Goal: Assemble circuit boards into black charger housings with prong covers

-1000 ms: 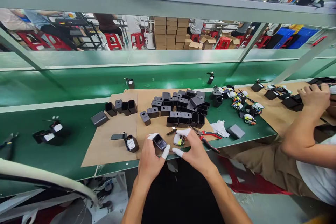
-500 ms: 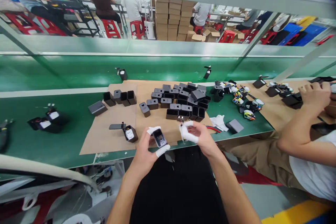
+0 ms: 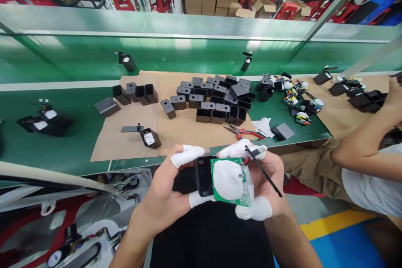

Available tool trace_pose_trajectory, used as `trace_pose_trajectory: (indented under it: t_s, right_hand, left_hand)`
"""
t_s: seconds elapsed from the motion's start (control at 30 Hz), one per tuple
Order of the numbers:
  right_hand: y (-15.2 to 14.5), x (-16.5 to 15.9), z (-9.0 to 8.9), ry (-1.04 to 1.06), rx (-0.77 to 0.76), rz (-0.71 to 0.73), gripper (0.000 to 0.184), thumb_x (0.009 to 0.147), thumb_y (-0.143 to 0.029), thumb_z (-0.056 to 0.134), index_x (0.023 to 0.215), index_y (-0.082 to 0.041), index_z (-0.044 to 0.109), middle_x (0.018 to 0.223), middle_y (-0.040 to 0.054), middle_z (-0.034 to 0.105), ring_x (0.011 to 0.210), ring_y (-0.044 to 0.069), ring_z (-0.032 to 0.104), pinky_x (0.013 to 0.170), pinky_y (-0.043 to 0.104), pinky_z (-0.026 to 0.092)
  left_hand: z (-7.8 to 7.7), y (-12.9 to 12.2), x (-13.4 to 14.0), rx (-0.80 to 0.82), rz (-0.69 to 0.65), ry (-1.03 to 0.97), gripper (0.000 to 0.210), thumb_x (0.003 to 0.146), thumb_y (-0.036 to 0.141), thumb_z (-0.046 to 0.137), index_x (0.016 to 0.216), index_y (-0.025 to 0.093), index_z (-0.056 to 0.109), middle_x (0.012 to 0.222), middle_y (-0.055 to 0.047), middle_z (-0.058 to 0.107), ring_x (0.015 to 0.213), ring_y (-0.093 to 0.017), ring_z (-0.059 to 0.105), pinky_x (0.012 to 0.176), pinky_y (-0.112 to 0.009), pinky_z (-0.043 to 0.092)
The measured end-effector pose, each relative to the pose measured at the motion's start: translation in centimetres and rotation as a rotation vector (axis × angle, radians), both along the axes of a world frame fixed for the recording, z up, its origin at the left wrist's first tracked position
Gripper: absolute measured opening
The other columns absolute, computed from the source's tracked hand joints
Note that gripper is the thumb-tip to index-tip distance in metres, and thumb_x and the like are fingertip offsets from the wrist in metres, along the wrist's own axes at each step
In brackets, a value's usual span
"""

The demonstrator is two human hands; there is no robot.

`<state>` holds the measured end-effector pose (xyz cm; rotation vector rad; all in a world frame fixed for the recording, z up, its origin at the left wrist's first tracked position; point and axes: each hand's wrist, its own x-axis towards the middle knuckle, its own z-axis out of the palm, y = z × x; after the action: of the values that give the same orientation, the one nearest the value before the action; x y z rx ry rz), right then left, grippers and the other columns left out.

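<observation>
My left hand (image 3: 171, 186), with white finger cots, grips a black plastic housing (image 3: 203, 178) by its sides, the open end facing right. Fingers and thumb of my right hand (image 3: 264, 184) are closed round a green circuit board (image 3: 220, 197) with a white pad (image 3: 228, 180) on its face. The board's left edge meets or overlaps the housing's mouth; how far it reaches inside I cannot tell. A thin black strip (image 3: 265, 171) and a red wire stick out near the right fingers. Red-handled pliers (image 3: 245, 131) lie on the cardboard beyond my right hand.
Many black housings (image 3: 204, 112) crowd the cardboard sheet (image 3: 176, 134). A filled housing (image 3: 150, 138) lies at the left. Wired circuit assemblies (image 3: 303, 100) are heaped at the right, near a white tissue (image 3: 263, 127). A co-worker's arm (image 3: 364, 150) is at the far right.
My hands have come together, closer to the camera. The housing has turned to face right, and the circuit board in my right hand now meets its mouth. The camera view has tilted down.
</observation>
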<state>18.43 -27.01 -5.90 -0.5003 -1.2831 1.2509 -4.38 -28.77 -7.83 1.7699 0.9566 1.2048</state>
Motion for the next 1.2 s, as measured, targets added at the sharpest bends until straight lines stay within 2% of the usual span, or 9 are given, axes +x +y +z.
trace_pose_trajectory:
  t_s: [0.07,0.27,0.5,0.7,0.9,1.2]
  right_hand:
    - [-0.3,0.2,0.1,-0.007,0.04,-0.025,0.073,0.068,-0.042,0.109,0.134,-0.03,0.081,0.11,0.009,0.082,0.079,0.029,0.08,0.064,0.042,0.072]
    - [-0.6,0.8,0.6,-0.088,0.161,-0.078,0.068,0.073,-0.031,0.106,0.135,-0.024,0.08,0.115,0.0129,0.084,0.086,0.029,0.08,0.077,0.046,0.073]
    - [-0.6,1.2,1.0,-0.243,0.259,-0.124,0.07,0.071,-0.026,0.106,0.136,-0.023,0.079,0.113,0.0115,0.083,0.102,0.032,0.079,0.087,0.049,0.07]
    - [-0.5,1.4,0.7,-0.284,0.291,-0.111,0.071,0.069,-0.023,0.106,0.134,-0.024,0.078,0.116,0.012,0.084,0.104,0.034,0.08,0.086,0.05,0.069]
    - [-0.6,1.8,0.3,-0.321,0.255,-0.099,0.079,0.065,-0.02,0.105,0.138,-0.032,0.077,0.121,0.0102,0.084,0.108,0.036,0.079,0.088,0.054,0.069]
    - [-0.7,1.6,-0.3,-0.321,0.237,-0.134,0.082,0.064,-0.017,0.102,0.139,-0.035,0.075,0.117,0.0079,0.082,0.094,0.03,0.076,0.079,0.046,0.066]
  left_hand:
    - [0.2,0.1,0.0,0.041,-0.011,0.026,0.08,0.082,0.02,0.098,0.153,0.029,0.063,0.138,-0.013,0.067,0.126,-0.03,0.073,0.108,-0.044,0.065]
    - [0.9,0.2,0.0,0.084,-0.076,0.041,0.084,0.083,0.012,0.096,0.157,0.028,0.061,0.136,-0.012,0.066,0.128,-0.029,0.069,0.108,-0.043,0.064]
    - [1.6,0.0,0.4,0.09,-0.111,0.047,0.078,0.088,0.013,0.092,0.157,0.027,0.06,0.134,-0.011,0.065,0.127,-0.026,0.069,0.108,-0.04,0.063]
    - [1.9,0.2,0.4,0.097,-0.112,0.082,0.074,0.09,0.015,0.091,0.156,0.027,0.06,0.133,-0.01,0.065,0.125,-0.025,0.069,0.107,-0.037,0.062]
    - [1.9,0.3,0.3,0.094,-0.116,0.103,0.071,0.089,0.017,0.092,0.153,0.027,0.062,0.134,-0.01,0.067,0.125,-0.026,0.068,0.107,-0.039,0.062]
    - [1.9,0.4,0.4,0.13,-0.092,0.139,0.067,0.091,0.018,0.089,0.152,0.027,0.062,0.13,-0.01,0.068,0.12,-0.026,0.07,0.102,-0.039,0.063]
